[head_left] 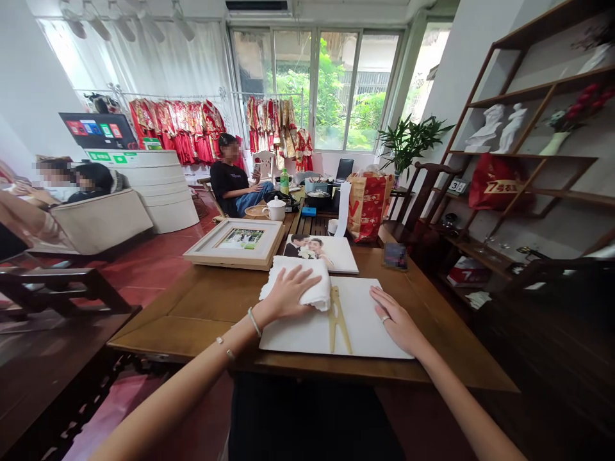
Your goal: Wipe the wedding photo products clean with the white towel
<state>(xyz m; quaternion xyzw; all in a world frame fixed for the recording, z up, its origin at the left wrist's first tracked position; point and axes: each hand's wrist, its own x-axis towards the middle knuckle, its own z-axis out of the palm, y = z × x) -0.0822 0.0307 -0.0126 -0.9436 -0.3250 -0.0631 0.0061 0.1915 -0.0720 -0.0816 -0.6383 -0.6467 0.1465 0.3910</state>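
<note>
My left hand (291, 290) lies flat, fingers spread, on a folded white cloth (314, 282). The cloth covers the back left part of a white rectangular board (298, 334) on the table. On the board's middle is a pale yellow, A-shaped piece (339, 324) with two legs pointing toward me, touching or close to the cloth's right edge. My right hand (394, 321) rests at the board's right edge, its fingers stretched out and a ring on one of them. Just behind the board lies a white panel with a photo of two people (340, 251).
The wooden table (202, 320) also bears a framed photo (235, 242) at left, a white lidded mug (275, 209), a red-and-tan paper bag (368, 206) and a small dark item (394, 255). A seated person (233, 176) is at the far side. Shelves (528, 157) stand at right.
</note>
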